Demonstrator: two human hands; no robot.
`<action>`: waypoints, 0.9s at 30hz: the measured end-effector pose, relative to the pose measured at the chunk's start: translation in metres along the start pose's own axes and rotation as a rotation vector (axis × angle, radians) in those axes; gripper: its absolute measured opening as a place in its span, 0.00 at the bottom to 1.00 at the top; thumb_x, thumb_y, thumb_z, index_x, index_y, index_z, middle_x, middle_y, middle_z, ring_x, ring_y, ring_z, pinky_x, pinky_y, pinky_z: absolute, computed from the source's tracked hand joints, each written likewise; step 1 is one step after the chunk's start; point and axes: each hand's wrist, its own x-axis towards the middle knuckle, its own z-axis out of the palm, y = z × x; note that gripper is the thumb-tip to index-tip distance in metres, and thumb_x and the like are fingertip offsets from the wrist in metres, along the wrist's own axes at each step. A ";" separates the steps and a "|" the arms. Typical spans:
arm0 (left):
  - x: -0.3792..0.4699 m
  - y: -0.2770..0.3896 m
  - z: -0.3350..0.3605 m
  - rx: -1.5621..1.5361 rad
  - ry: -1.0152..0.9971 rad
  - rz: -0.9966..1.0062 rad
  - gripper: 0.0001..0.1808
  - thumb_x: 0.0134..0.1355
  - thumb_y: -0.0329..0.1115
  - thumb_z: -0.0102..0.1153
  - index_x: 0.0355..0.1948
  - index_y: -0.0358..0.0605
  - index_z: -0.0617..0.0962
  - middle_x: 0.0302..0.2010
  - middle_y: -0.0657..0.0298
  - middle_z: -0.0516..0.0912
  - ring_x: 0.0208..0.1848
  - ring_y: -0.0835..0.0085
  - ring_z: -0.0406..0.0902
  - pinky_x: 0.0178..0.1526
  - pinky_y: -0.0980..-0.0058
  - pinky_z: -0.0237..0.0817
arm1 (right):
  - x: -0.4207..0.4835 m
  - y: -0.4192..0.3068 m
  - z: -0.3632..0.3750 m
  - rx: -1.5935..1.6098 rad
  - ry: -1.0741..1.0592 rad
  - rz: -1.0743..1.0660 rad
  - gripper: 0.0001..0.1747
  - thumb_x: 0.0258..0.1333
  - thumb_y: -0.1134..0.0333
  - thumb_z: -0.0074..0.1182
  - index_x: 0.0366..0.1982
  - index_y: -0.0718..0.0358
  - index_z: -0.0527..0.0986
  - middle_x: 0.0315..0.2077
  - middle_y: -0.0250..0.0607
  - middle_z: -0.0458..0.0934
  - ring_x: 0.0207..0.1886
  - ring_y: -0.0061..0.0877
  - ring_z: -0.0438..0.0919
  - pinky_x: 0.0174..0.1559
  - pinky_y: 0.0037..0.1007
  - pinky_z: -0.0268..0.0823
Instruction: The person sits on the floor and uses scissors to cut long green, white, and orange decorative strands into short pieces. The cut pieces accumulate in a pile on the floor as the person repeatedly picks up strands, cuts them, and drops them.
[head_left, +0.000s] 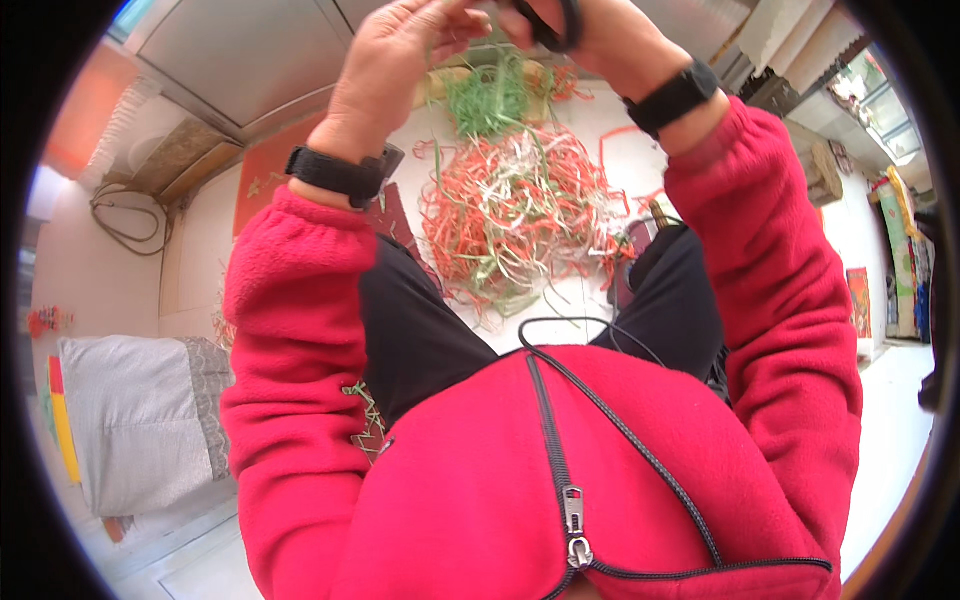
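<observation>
At the top edge of the head view, my right hand (619, 45) grips a black looped handle (573, 26), apparently of scissors; the blades are out of sight. My left hand (394, 64) is raised opposite it with fingers bent and partly cut off by the frame, so whether it pinches anything is unclear. Below both hands, a loose heap of red, white and pale green strips (517, 210) lies on the white tiled floor between my legs. A bunch of bright green strips (487, 101) rests at the heap's far side.
A grey cloth-covered block (135, 420) stands at my left. Farther up that side, a looped cable (131, 217) hangs near a wooden board. Metallic panels (247, 60) rise ahead. A black cord (637, 442) trails across my red jacket. Colourful goods (904, 262) stand at the far right.
</observation>
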 end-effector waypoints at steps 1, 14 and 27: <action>-0.003 0.001 0.002 -0.066 -0.021 -0.010 0.12 0.70 0.35 0.43 0.40 0.39 0.76 0.31 0.64 0.79 0.27 0.81 0.73 0.31 0.82 0.63 | 0.000 0.001 0.003 0.049 -0.028 -0.015 0.13 0.58 0.65 0.53 0.29 0.70 0.77 0.14 0.35 0.72 0.12 0.20 0.69 0.16 0.22 0.59; -0.014 0.011 -0.057 0.257 -0.031 -0.082 0.12 0.68 0.36 0.49 0.36 0.40 0.81 0.22 0.75 0.74 0.23 0.89 0.65 0.27 0.88 0.56 | 0.004 0.011 -0.022 0.180 -0.049 -0.260 0.13 0.62 0.63 0.48 0.36 0.67 0.75 0.19 0.27 0.68 0.20 0.13 0.64 0.23 0.18 0.60; -0.058 -0.034 -0.100 0.542 0.384 0.111 0.09 0.64 0.31 0.54 0.31 0.36 0.81 0.27 0.69 0.82 0.31 0.86 0.71 0.37 0.83 0.63 | -0.072 0.053 0.007 0.144 -0.169 0.521 0.32 0.63 0.40 0.40 0.31 0.65 0.72 0.22 0.31 0.70 0.22 0.18 0.72 0.26 0.24 0.68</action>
